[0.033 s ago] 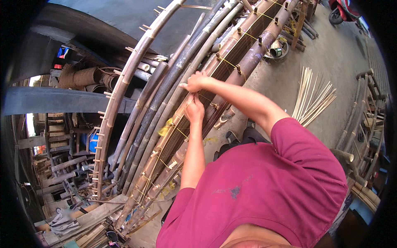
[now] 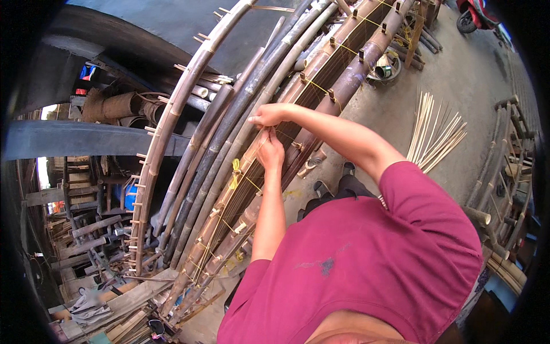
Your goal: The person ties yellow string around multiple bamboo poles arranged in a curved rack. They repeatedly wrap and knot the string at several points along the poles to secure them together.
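My left hand [image 2: 270,152] is closed with its fingertips pinched together, at the near bamboo pole [image 2: 252,153] of a long frame. Just above it my right hand [image 2: 269,114] is closed too, its thumb toward the left, over the same pole. What the fingers hold is too small to make out. A bundle of yellow cord [image 2: 235,174] hangs at the pole, left of my left forearm. Thin yellow cords cross the gap to the second bamboo pole [image 2: 348,81]. Between the poles lie long, thin dark strips [image 2: 329,92]. Short dark pegs [image 2: 331,96] stand along both poles.
Several bamboo poles [image 2: 229,109] lie to the left, beside a curved one with pegs [image 2: 172,109]. Thin sticks [image 2: 435,135] are spread on the concrete floor [image 2: 395,120] at right. A basin [image 2: 382,71] and a red motorbike [image 2: 480,14] are farther off. Bamboo racks [image 2: 498,166] stand at right.
The yellow cord bundle has shifted and hangs more upright. My right hand has moved slightly left and down, and my left hand is nearly where it was.
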`<state>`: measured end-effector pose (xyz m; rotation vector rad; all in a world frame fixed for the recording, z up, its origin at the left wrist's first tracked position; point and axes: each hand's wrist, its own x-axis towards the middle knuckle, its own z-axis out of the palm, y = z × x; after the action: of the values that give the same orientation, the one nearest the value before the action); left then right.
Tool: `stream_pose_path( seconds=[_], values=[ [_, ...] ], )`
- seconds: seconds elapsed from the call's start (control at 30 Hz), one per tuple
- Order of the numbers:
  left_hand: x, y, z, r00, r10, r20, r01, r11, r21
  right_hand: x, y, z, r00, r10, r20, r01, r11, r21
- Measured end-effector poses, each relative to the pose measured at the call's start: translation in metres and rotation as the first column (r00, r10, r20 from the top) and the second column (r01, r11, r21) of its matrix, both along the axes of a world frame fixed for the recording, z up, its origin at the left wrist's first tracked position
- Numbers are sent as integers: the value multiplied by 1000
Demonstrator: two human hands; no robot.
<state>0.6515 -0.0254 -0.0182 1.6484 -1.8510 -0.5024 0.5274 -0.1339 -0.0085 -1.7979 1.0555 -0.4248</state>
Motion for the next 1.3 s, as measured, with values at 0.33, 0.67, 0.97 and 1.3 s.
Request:
stream_pose_path(
  seconds=[0.33, 0.67, 0.97, 1.3],
  values=[
    [5, 3, 14, 985, 5, -175, -6, 1000, -3, -22, 222, -41, 984, -17, 179, 49, 983, -175],
    [40, -128, -38, 973, -57, 225, 63, 998, -22, 9, 240, -23, 916, -33, -399, -161, 881, -445],
    [177, -6, 85, 983, -5, 185, 60, 954, -294, 107, 313, -65, 876, -191, 443, -130, 791, 598],
    [223, 71, 37, 996, -75, 56, 58, 964, 261, 163, 248, 27, -304, -750, 588, 372, 474, 798]
  ],
)
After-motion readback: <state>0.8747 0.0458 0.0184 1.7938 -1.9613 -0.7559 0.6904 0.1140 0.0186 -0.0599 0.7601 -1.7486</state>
